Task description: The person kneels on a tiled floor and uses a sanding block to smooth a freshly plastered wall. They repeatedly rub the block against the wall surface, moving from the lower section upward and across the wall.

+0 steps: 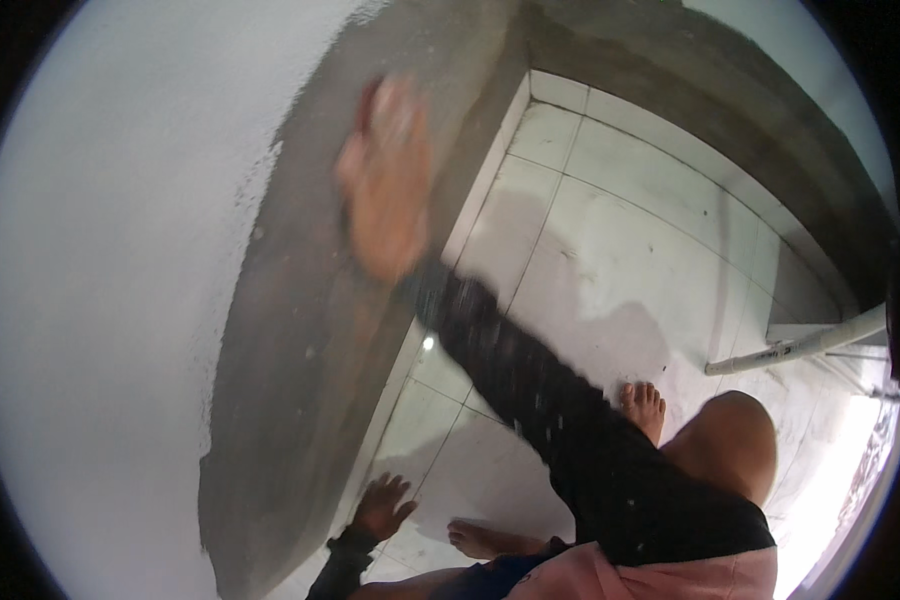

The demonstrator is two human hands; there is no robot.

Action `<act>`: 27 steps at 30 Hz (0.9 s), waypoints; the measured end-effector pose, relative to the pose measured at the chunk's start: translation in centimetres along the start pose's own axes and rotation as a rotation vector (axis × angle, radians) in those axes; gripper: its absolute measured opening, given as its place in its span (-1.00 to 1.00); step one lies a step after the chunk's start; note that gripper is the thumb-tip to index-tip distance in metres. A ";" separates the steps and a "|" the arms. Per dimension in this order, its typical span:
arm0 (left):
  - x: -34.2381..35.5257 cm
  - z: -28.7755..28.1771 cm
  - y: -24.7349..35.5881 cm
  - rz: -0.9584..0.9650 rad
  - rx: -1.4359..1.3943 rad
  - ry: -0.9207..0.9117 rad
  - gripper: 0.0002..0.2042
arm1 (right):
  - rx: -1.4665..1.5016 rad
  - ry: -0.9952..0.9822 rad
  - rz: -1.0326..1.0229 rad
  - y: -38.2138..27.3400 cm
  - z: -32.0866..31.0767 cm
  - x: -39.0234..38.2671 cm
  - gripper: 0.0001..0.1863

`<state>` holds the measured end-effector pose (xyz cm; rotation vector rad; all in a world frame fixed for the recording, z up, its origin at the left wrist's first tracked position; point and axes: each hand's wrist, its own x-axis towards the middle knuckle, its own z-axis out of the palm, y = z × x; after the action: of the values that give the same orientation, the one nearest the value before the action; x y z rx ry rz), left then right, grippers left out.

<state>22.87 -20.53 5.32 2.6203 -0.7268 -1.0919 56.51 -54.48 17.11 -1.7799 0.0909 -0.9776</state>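
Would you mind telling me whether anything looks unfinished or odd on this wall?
The grey wet plaster band ends in a ragged edge against the smooth white wall. The right hand, motion-blurred, is pressed on it; the left hand rests low by the white tiled floor.

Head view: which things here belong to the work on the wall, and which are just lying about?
In the work:
right hand, blurred, against the grey wet plaster band
white wall above it
left hand, spread on the floor's edge

Lying about:
white pipe
tiled floor
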 end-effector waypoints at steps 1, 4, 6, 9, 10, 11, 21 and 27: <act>-2.2 -2.1 1.1 -0.079 -0.146 0.046 -0.38 | 0.082 0.130 0.019 1.3 -0.1 2.7 -0.25; -7.8 -8.8 5.9 -0.332 -0.336 0.128 -0.45 | 0.104 0.160 0.023 2.1 -0.2 4.2 -0.27; -9.2 -12.7 9.8 -0.346 -0.264 0.224 -0.45 | 0.112 0.034 0.183 -0.3 0.6 -1.0 -0.26; -8.7 -16.8 16.4 -0.344 -0.138 0.376 -0.43 | 0.203 0.037 0.238 -1.6 1.8 -5.8 -0.27; -8.4 -17.5 18.6 -0.322 -0.188 0.422 -0.42 | 0.231 0.036 0.271 -1.8 1.0 -3.8 -0.26; -8.2 -18.0 20.7 -0.317 -0.240 0.458 -0.41 | 0.241 0.004 0.325 -1.6 0.4 -2.5 -0.26; -4.3 -18.9 24.9 -0.322 -0.081 0.417 -0.42 | 0.199 -0.035 0.234 -2.3 -0.3 -2.7 -0.18; 1.1 -18.9 22.1 -0.211 -0.050 0.420 -0.45 | 0.174 -0.096 0.199 -1.6 -0.8 -4.2 -0.19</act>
<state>29.01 -39.93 26.17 2.7921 -0.3344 -0.5566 52.60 -52.35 16.17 -1.6213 0.1163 -0.7338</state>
